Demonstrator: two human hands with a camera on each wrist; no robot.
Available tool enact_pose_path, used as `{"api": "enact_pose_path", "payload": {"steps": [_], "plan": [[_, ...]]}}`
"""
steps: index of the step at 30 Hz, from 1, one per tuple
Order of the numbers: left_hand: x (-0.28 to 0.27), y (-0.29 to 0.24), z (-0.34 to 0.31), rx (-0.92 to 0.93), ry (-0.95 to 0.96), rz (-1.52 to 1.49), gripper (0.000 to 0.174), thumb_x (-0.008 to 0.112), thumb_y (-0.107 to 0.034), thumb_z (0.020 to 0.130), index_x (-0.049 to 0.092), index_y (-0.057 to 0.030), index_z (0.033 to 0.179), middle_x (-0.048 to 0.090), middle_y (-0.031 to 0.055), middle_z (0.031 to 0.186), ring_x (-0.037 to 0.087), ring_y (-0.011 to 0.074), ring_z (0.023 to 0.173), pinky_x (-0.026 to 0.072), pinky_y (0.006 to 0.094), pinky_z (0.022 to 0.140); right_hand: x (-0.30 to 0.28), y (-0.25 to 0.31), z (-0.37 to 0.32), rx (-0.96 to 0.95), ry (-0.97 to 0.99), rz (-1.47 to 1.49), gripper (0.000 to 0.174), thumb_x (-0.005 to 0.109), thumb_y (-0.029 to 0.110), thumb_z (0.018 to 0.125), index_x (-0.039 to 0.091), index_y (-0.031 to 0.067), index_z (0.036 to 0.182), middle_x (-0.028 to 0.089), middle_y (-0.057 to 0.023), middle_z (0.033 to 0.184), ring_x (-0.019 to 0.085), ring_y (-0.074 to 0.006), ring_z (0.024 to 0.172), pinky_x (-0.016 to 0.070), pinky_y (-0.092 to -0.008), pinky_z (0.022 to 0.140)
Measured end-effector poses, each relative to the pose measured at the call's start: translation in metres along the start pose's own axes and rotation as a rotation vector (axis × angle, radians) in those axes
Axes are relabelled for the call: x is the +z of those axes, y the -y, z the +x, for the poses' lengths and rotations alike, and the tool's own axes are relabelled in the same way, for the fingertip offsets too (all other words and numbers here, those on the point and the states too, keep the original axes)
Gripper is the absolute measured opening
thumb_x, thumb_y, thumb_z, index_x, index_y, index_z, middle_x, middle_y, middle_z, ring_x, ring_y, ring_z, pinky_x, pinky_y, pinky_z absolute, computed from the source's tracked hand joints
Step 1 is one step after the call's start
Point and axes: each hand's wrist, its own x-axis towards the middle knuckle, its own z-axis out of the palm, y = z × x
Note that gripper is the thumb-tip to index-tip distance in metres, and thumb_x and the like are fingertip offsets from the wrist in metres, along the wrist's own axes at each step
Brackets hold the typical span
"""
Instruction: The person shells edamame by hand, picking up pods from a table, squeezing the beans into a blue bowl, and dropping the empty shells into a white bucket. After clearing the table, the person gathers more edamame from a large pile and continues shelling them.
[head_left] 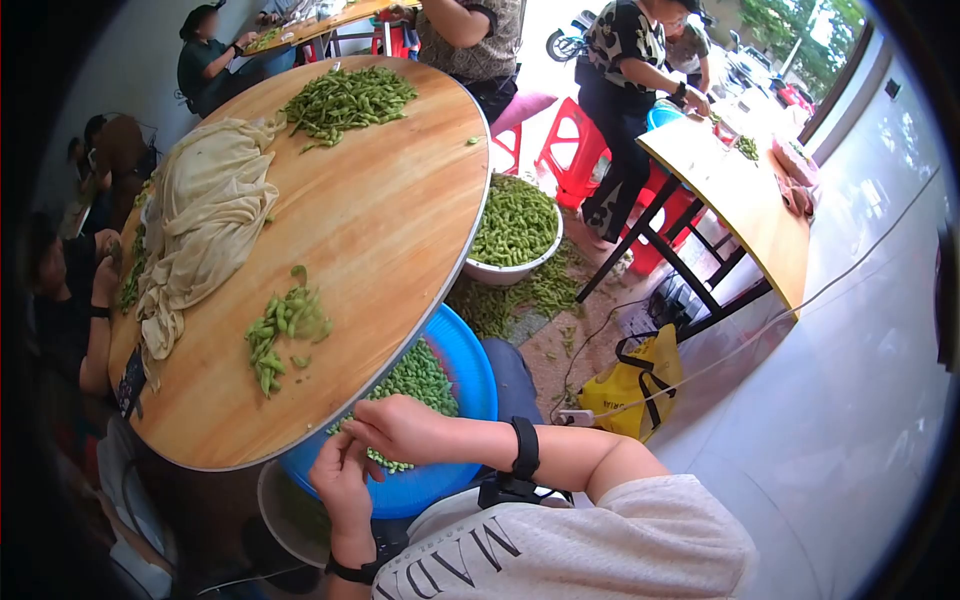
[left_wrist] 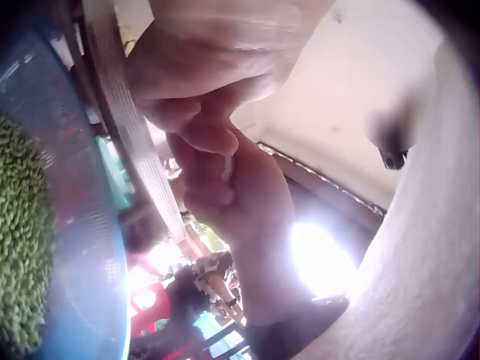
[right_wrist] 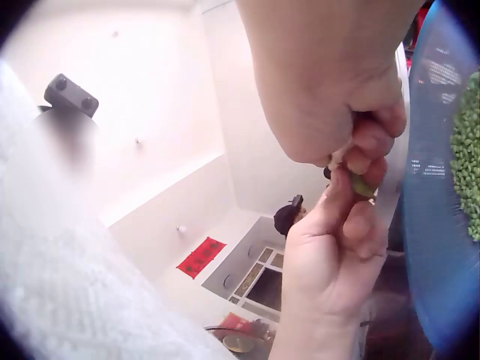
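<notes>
In the right wrist view a green soybean pod (right_wrist: pixel 364 186) shows between the fingers of my two hands. My left hand (head_left: pixel 345 485) pinches it between thumb and fingers. My right hand (head_left: pixel 405 428), its fingers curled, meets the left at the pod; its grip is partly hidden. Both hands are over the near side of a blue basket (head_left: pixel 480 370) that holds shelled green soybeans (head_left: pixel 420 380). Beyond them, a small heap of pods (head_left: pixel 285 325) lies on the round wooden table (head_left: pixel 380 220).
A larger pod pile (head_left: pixel 345 105) and a crumpled cream cloth (head_left: pixel 205 200) lie on the table. Right of it stand a white tub (head_left: pixel 510 273) full of pods, red stools (head_left: pixel 572 150), a yellow bag (head_left: pixel 610 395) and another table (head_left: pixel 780 240). Several people are around.
</notes>
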Motion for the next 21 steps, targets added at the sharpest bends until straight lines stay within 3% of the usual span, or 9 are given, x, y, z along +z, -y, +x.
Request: {"api": "enact_pose_path", "payload": {"steps": [7,10,13,14,16,18,19,21], "plan": [[0.010,0.011,0.002,-0.237,0.066,-0.367,0.011,0.051,-0.008,0.085,0.059,-0.0003,0.087,0.055,0.0020,0.062,0.048,0.0085,0.046,0.0335,0.0194,0.041,-0.008,0.000,-0.005,0.063,0.136,-0.243,0.026,0.051,0.024,0.083,0.052,0.0000,0.073,0.057,-0.0179,0.060,0.059,-0.0354,0.059,0.0470,-0.0431,0.054],[0.013,0.015,0.001,-0.231,0.035,-0.409,0.010,0.051,-0.009,0.085,0.058,-0.0024,0.083,0.051,-0.0002,0.060,0.045,0.0070,0.046,0.0328,0.0196,0.041,-0.004,-0.004,-0.009,0.057,0.123,-0.250,0.023,0.052,0.022,0.082,0.049,0.0023,0.071,0.055,-0.0161,0.060,0.058,-0.0354,0.057,0.0458,-0.0430,0.049],[0.016,0.025,0.002,-0.171,-0.020,-0.497,0.010,0.050,-0.011,0.086,0.057,-0.0038,0.082,0.049,-0.0014,0.060,0.042,0.0047,0.047,0.0320,0.0201,0.041,0.001,-0.007,-0.014,-0.111,0.044,-0.283,0.020,0.053,0.021,0.080,0.050,0.0032,0.070,0.054,-0.0141,0.061,0.058,-0.0346,0.058,0.0462,-0.0426,0.049],[0.017,0.027,0.002,-0.119,-0.012,-0.407,0.011,0.048,-0.011,0.088,0.056,-0.0041,0.082,0.048,-0.0019,0.059,0.041,0.0038,0.047,0.0315,0.0199,0.040,0.000,-0.005,-0.014,-0.075,0.021,-0.304,0.017,0.054,0.019,0.078,0.050,0.0041,0.070,0.053,-0.0133,0.062,0.058,-0.0342,0.058,0.0465,-0.0416,0.050],[0.017,0.017,0.002,-0.076,-0.014,-0.211,0.014,0.045,-0.011,0.090,0.056,-0.0042,0.084,0.048,-0.0022,0.059,0.040,0.0026,0.047,0.0308,0.0191,0.040,-0.003,-0.008,-0.013,-0.007,-0.056,-0.190,0.021,0.056,0.017,0.081,0.050,0.0018,0.069,0.055,-0.0160,0.063,0.058,-0.0327,0.057,0.0459,-0.0368,0.049],[0.018,0.009,0.003,-0.069,-0.035,-0.113,0.016,0.043,-0.011,0.092,0.056,-0.0037,0.086,0.050,-0.0019,0.061,0.040,0.0023,0.046,0.0303,0.0180,0.040,-0.002,-0.014,-0.015,0.068,-0.036,0.203,0.020,0.052,0.014,0.088,0.053,-0.0015,0.075,0.055,-0.0115,0.060,0.060,-0.0174,0.058,0.0449,-0.0294,0.051],[0.017,0.010,0.004,-0.063,-0.036,-0.104,0.016,0.042,-0.010,0.092,0.056,-0.0033,0.087,0.051,-0.0018,0.061,0.040,0.0021,0.046,0.0300,0.0176,0.039,0.000,-0.012,-0.015,0.031,-0.092,0.312,0.024,0.052,0.017,0.088,0.051,-0.0017,0.072,0.053,-0.0140,0.055,0.057,-0.0240,0.051,0.0432,-0.0338,0.048],[0.015,0.009,0.007,-0.115,-0.074,-0.173,0.017,0.042,-0.011,0.092,0.056,-0.0022,0.092,0.054,0.0012,0.063,0.039,0.0032,0.041,0.0287,0.0163,0.035,0.003,-0.016,-0.017,0.115,-0.050,0.355,0.027,0.049,0.019,0.090,0.050,-0.0006,0.071,0.051,-0.0075,0.055,0.050,-0.0129,0.049,0.0403,-0.0285,0.046]]}}
